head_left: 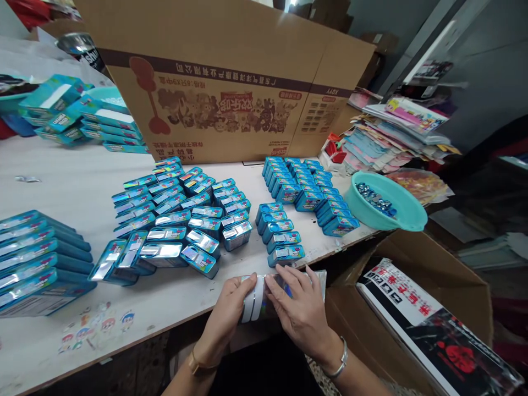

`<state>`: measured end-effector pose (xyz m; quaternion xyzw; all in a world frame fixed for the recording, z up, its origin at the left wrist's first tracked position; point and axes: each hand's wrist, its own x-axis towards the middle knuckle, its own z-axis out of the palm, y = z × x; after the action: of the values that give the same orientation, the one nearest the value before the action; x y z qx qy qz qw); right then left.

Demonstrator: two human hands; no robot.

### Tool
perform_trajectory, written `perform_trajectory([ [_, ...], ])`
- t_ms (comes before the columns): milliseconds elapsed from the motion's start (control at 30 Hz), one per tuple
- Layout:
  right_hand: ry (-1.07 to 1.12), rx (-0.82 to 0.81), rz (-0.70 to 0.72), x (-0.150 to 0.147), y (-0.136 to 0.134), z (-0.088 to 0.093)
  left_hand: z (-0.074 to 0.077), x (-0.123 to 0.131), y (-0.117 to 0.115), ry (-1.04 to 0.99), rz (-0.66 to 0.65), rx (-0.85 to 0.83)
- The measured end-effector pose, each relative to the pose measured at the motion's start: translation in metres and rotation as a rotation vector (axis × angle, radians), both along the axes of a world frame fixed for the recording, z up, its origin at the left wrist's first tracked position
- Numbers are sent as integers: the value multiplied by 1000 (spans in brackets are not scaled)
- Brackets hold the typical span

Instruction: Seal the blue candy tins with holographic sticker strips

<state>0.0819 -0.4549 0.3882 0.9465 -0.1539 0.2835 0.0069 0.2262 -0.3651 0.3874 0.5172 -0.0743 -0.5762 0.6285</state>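
Note:
At the table's front edge my left hand [229, 308] is closed, thumb on top, around the left end of a shiny silver sticker sheet [252, 306] with pale strips on it. My right hand [303, 308] lies over the sheet's right part, thumb and forefinger pinching at it, the other fingers stretched out. Its palm hides much of the sheet. Just beyond the fingers stands a short row of small blue tins [285, 254] with round marks on top. To the left is a larger group of blue tins [165, 234] bearing silvery strips across their tops.
A large cardboard box [231, 71] stands behind the tins. More blue tins [305, 187] are in rows at the back right, beside a turquoise basin [406, 217] of small shiny pieces. An open carton [462, 280] stands below on the right. Larger blue boxes [37, 264] line the left.

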Motion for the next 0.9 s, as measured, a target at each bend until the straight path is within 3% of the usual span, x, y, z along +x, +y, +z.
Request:
perform_trajectory([
  [267, -81, 115, 34, 2, -4, 0, 0, -1, 1, -20, -52, -41],
  [633, -37, 19, 34, 2, -3, -1, 2, -1, 1, -56, 3, -15],
  [900, -118, 99, 46, 4, -4, 1, 1, -3, 2, -74, -24, -31],
])
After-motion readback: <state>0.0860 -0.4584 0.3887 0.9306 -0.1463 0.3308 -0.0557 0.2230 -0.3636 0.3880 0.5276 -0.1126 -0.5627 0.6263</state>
